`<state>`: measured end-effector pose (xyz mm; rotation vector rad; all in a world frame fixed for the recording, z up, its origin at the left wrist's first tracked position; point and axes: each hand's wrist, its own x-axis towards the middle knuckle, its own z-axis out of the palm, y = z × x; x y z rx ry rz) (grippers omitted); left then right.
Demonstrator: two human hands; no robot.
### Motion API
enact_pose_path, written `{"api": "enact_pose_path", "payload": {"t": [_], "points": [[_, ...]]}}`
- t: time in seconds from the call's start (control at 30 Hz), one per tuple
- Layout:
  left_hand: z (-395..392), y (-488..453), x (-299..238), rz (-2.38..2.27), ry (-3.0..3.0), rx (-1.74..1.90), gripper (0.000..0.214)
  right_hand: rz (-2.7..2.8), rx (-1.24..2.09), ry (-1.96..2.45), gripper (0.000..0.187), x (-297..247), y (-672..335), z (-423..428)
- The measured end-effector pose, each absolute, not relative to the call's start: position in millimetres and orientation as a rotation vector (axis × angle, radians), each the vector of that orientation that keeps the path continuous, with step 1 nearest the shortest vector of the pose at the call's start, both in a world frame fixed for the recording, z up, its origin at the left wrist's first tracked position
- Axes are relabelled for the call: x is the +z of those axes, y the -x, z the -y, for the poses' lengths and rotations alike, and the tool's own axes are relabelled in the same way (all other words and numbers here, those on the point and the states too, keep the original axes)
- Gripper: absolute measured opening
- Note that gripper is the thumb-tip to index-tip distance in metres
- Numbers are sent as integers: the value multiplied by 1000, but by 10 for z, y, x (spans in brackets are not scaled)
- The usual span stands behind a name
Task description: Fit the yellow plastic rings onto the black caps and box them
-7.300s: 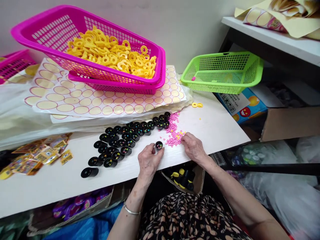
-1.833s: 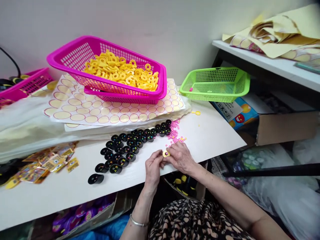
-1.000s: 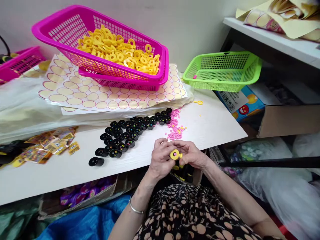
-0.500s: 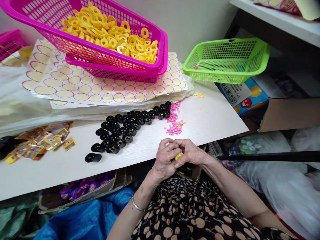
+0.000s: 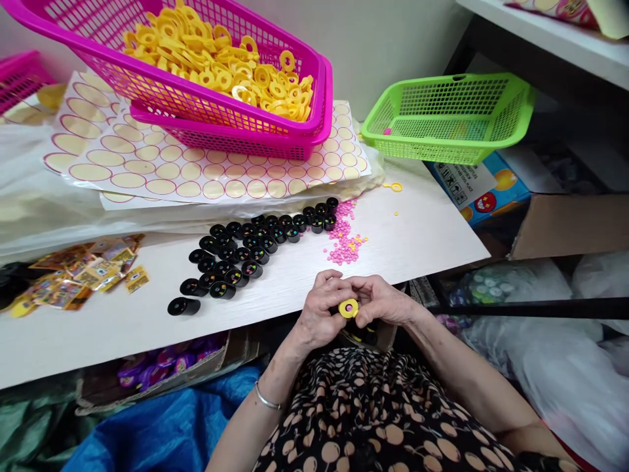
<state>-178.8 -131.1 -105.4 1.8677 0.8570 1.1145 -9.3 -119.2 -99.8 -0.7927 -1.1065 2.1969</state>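
Note:
Just off the white table's front edge [image 5: 295, 308], my left hand [image 5: 319, 314] and my right hand [image 5: 381, 300] are both closed around one small black cup with a yellow ring cap [image 5: 348, 308]; pink shows in the cap's hole. On the table behind them lies a cluster of several open black cups [image 5: 246, 252] with coloured beads inside. To the cups' right is a loose heap of pink and yellow beads [image 5: 344, 236]. A pink basket [image 5: 196, 98] heaped with yellow ring caps [image 5: 221, 59] sits at the back.
Sheets of round stickers [image 5: 211, 174] lie under the pink basket. A green basket [image 5: 452, 118] stands at the right, over a printed box [image 5: 479, 190]. Small printed packets [image 5: 83, 278] lie at the table's left. Boxes and bags crowd the floor below.
My hands left the table with one bead-filled cup, fitted a yellow ring cap on it, and drew it towards my lap. In the last half second they turned it so the cap faces up.

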Motion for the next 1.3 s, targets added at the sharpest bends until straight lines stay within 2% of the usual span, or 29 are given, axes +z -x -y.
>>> {"api": "enact_pose_path", "payload": {"t": [0.23, 0.57, 0.93, 1.0, 1.1, 1.2, 1.3], "points": [[1324, 1759, -1055, -858, -2008, 1060, 11, 1219, 2123, 994, 51, -926, 145, 1190], [1326, 1773, -1034, -823, -1991, 1035, 14, 1171, 2092, 973, 48, -900, 240, 1247], [1349, 1747, -1070, -804, -1950, 1051, 11, 1062, 1945, 1009, 33, -1047, 336, 1349], [1338, 1797, -1036, -777, -1933, 997, 17, 1080, 1949, 960, 34, -1038, 303, 1364], [1266, 1929, -973, -688, -1904, 910, 40, 1226, 2006, 957, 48, -1028, 174, 1418], [1072, 2032, -1005, -906, -1830, 1023, 44, 1583, 1935, 1263, 53, -1143, 41, 1504], [766, 2024, -1133, -1384, -1723, 1147, 28, 1991, 1508, 1602, 46, -1411, 15, 1555]]}}
